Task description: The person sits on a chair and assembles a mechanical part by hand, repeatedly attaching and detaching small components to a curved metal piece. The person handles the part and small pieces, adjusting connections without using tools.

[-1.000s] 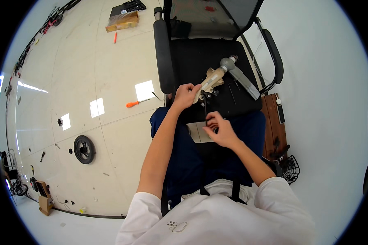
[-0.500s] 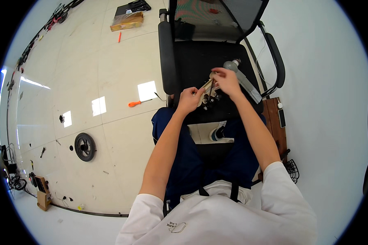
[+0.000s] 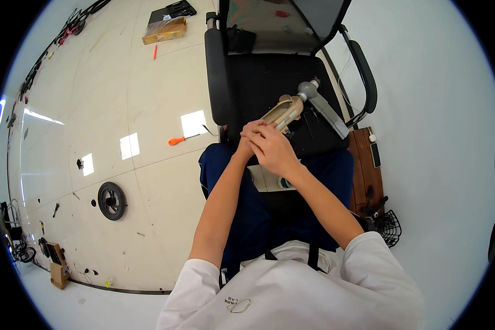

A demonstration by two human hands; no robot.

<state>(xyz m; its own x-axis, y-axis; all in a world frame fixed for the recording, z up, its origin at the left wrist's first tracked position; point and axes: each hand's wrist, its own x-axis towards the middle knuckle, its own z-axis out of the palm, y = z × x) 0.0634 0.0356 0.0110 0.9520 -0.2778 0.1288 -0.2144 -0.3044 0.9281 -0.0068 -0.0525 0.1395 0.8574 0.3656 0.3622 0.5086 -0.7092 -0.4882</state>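
A long beige hollow part [image 3: 284, 113] lies slanted over the seat of a black office chair [image 3: 261, 77]. My left hand [image 3: 248, 144] is closed around its lower end. My right hand [image 3: 275, 149] overlaps the left one, fingers bent and pressed together there; what they pinch is hidden. Beyond the part's upper end is a grey ball-shaped piece [image 3: 307, 89], close to it; I cannot tell if they are joined. Beside it, a flat grey strip [image 3: 330, 116] lies on the seat. Small dark pieces under my right hand are mostly covered.
On the floor to the left are an orange-handled screwdriver [image 3: 177, 141], a black wheel [image 3: 111, 201] and a yellow cardboard box [image 3: 165, 31]. The chair's armrests [image 3: 220, 82] rise on both sides of the seat. A wooden board [image 3: 364, 165] with a phone stands at the right.
My right hand has moved down and left from the part's upper end to the left hand. The beige part now shows more fully, its upper end near the grey ball.
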